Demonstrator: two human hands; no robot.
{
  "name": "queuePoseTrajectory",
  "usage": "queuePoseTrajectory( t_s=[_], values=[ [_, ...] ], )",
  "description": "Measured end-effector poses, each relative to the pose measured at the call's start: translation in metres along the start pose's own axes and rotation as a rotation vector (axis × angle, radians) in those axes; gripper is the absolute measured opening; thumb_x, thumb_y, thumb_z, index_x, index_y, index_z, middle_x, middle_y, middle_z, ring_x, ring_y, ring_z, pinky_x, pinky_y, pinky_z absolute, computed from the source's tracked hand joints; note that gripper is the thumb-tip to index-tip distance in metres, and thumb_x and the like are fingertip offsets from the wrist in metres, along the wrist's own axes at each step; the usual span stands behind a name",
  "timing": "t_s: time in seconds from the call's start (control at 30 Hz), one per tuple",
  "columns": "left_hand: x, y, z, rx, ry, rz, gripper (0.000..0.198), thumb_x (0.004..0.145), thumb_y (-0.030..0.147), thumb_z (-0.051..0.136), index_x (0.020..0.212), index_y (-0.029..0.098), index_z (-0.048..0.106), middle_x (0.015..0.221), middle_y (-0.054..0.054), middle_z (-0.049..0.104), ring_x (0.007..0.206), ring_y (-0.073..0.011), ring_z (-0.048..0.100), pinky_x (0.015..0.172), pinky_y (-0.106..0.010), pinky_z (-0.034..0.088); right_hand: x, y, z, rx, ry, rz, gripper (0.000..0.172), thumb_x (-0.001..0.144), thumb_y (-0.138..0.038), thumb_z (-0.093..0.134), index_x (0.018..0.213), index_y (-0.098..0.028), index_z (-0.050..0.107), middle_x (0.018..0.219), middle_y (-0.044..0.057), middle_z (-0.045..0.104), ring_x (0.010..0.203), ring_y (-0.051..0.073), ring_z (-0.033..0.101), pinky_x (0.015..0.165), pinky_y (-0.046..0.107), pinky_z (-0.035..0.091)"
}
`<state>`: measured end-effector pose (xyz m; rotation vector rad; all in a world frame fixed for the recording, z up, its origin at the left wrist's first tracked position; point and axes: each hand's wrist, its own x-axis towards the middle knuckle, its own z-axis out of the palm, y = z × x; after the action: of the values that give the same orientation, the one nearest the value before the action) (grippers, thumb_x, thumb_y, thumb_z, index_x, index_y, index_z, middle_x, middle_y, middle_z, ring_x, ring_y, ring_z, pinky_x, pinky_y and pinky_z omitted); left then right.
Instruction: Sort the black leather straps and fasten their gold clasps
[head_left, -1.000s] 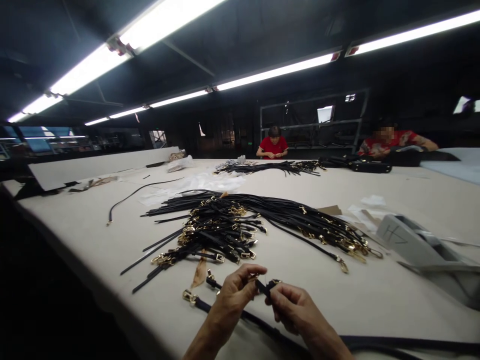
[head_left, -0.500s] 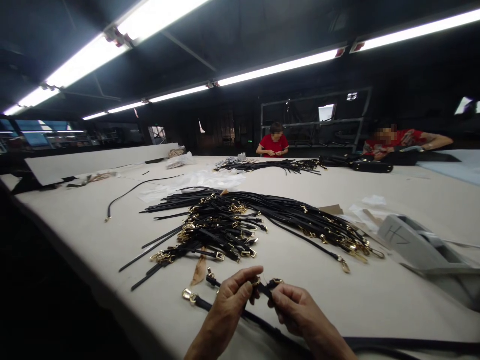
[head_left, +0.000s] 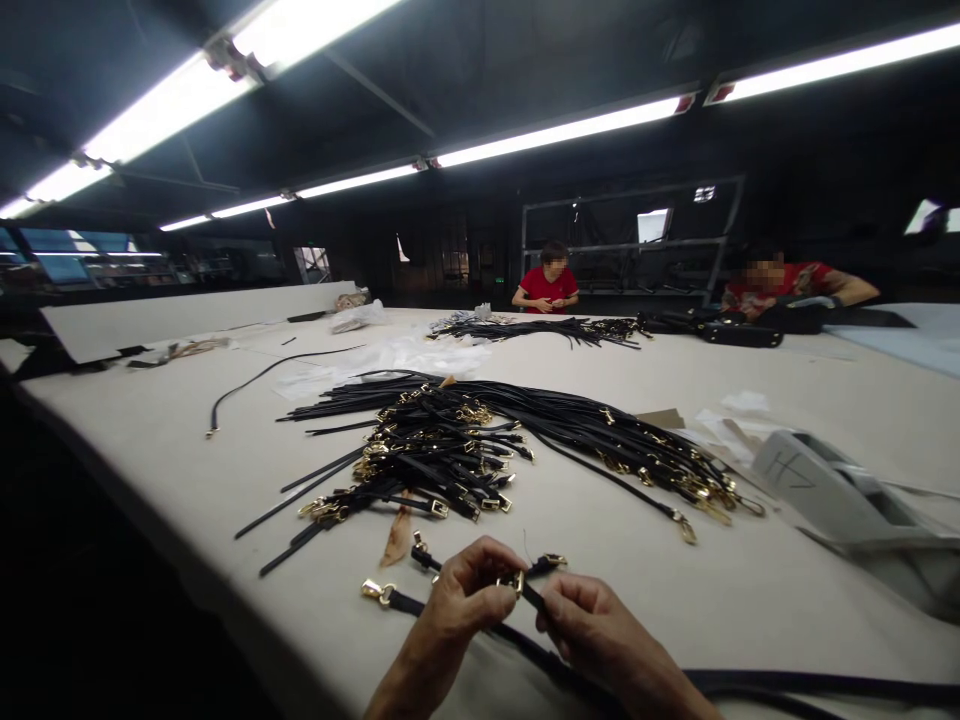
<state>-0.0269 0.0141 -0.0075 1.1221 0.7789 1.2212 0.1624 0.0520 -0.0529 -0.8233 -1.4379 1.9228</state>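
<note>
Near the table's front, my left hand (head_left: 466, 600) pinches a gold buckle (head_left: 513, 583) between thumb and fingers. From that buckle a black strap (head_left: 533, 597) runs to my right hand (head_left: 592, 625), whose thumb and forefinger are closed on it. Just behind lies a short black strap piece with gold fittings, its buckle end (head_left: 553, 562) showing beyond my hands. A longer black strap with a gold snap hook (head_left: 375, 592) lies on the table and passes beneath both hands. My fingers partly hide the buckle and the strap.
Ahead lies a pile of short black straps with gold buckles (head_left: 435, 450), beside a bundle of long straps (head_left: 600, 430). A grey tape dispenser (head_left: 832, 490) stands right. A single strap (head_left: 240, 388) lies left. Two people in red (head_left: 551, 288) work across the table.
My left fingers have curled and turned, so the gold buckle now shows in their grip. My right hand keeps its pinch on the strap, almost in place.
</note>
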Motion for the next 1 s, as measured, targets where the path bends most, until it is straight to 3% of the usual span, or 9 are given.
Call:
queuePoseTrajectory(
  t_s=[0.17, 0.3, 0.43, 0.53, 0.6, 0.63, 0.77, 0.83, 1.0],
  values=[
    [-0.001, -0.001, 0.014, 0.139, 0.012, -0.021, 0.021, 0.077, 0.033, 0.067, 0.09, 0.017, 0.071, 0.067, 0.001, 0.057, 0.064, -0.0115, 0.046, 0.06, -0.02, 0.036, -0.002, 0.0, 0.004, 0.051, -0.05, -0.012, 0.052, 0.077, -0.066, 0.066, 0.077, -0.014, 0.061, 0.049, -0.008, 0.039, 0.039, 0.002, 0.02, 0.04, 0.02, 0.011],
    [-0.004, -0.004, 0.027, 0.386, -0.061, 0.067, 0.026, 0.081, 0.018, 0.055, 0.099, 0.019, 0.074, 0.082, -0.002, 0.069, 0.078, -0.0177, 0.061, 0.074, -0.025, 0.047, -0.002, 0.002, 0.005, 0.109, -0.058, -0.058, 0.053, 0.076, -0.064, 0.069, 0.096, -0.015, 0.067, 0.051, -0.008, 0.035, 0.042, 0.003, 0.02, 0.041, 0.019, 0.011],
    [-0.003, -0.007, 0.03, 0.5, -0.009, 0.07, 0.034, 0.087, 0.021, 0.053, 0.117, 0.024, 0.069, 0.103, -0.002, 0.073, 0.099, -0.021, 0.064, 0.092, -0.028, 0.046, 0.002, 0.005, 0.005, 0.144, 0.02, -0.073, 0.053, 0.078, -0.064, 0.066, 0.103, -0.018, 0.064, 0.054, -0.009, 0.035, 0.042, 0.003, 0.022, 0.041, 0.018, 0.013],
    [-0.002, -0.01, 0.033, 0.578, -0.004, 0.098, 0.032, 0.089, 0.031, 0.057, 0.119, 0.025, 0.067, 0.115, -0.004, 0.07, 0.109, -0.0234, 0.061, 0.101, -0.031, 0.041, 0.001, -0.001, 0.006, 0.09, 0.149, -0.188, 0.063, 0.07, -0.065, 0.073, 0.115, -0.024, 0.058, 0.079, -0.002, 0.053, 0.056, 0.007, 0.046, 0.049, 0.017, 0.035],
    [-0.001, -0.014, 0.039, 0.616, -0.045, 0.141, 0.029, 0.088, 0.033, 0.058, 0.112, 0.023, 0.07, 0.109, -0.006, 0.071, 0.101, -0.024, 0.062, 0.097, -0.031, 0.044, -0.002, -0.007, 0.008, -0.027, 0.246, -0.235, 0.08, 0.06, -0.061, 0.082, 0.126, -0.026, 0.053, 0.103, 0.004, 0.057, 0.082, 0.017, 0.058, 0.07, 0.026, 0.048],
    [0.0, -0.017, 0.042, 0.628, -0.053, 0.157, 0.027, 0.088, 0.034, 0.057, 0.107, 0.022, 0.071, 0.104, -0.006, 0.072, 0.096, -0.0239, 0.063, 0.092, -0.03, 0.046, -0.004, -0.009, 0.009, -0.102, 0.279, -0.238, 0.084, 0.059, -0.058, 0.083, 0.129, -0.027, 0.052, 0.11, 0.006, 0.057, 0.093, 0.022, 0.059, 0.08, 0.031, 0.049],
    [0.004, -0.021, 0.057, 0.619, 0.021, 0.114, 0.023, 0.087, 0.033, 0.055, 0.094, 0.017, 0.07, 0.087, -0.006, 0.07, 0.079, -0.0209, 0.061, 0.077, -0.027, 0.047, -0.009, -0.016, 0.012, -0.255, 0.368, -0.303, 0.054, 0.082, -0.066, 0.058, 0.113, -0.023, 0.068, 0.121, 0.011, 0.058, 0.117, 0.03, 0.051, 0.103, 0.041, 0.038],
    [0.007, -0.02, 0.06, 0.578, 0.035, 0.051, 0.017, 0.084, 0.029, 0.059, 0.09, 0.017, 0.069, 0.082, -0.003, 0.067, 0.077, -0.0186, 0.059, 0.074, -0.025, 0.045, -0.011, -0.021, 0.012, -0.124, 0.373, -0.327, 0.056, 0.086, -0.069, 0.048, 0.103, -0.022, 0.073, 0.123, 0.011, 0.061, 0.123, 0.031, 0.048, 0.109, 0.043, 0.033],
    [0.015, -0.026, 0.051, 0.395, 0.01, -0.18, 0.014, 0.073, 0.026, 0.062, 0.08, 0.014, 0.065, 0.058, 0.005, 0.048, 0.052, -0.0091, 0.039, 0.05, -0.02, 0.031, -0.02, -0.044, 0.001, 0.539, 0.284, -0.347, 0.057, 0.087, -0.065, 0.051, 0.112, -0.018, 0.071, 0.116, 0.013, 0.069, 0.123, 0.028, 0.053, 0.113, 0.044, 0.029]
  ],
)
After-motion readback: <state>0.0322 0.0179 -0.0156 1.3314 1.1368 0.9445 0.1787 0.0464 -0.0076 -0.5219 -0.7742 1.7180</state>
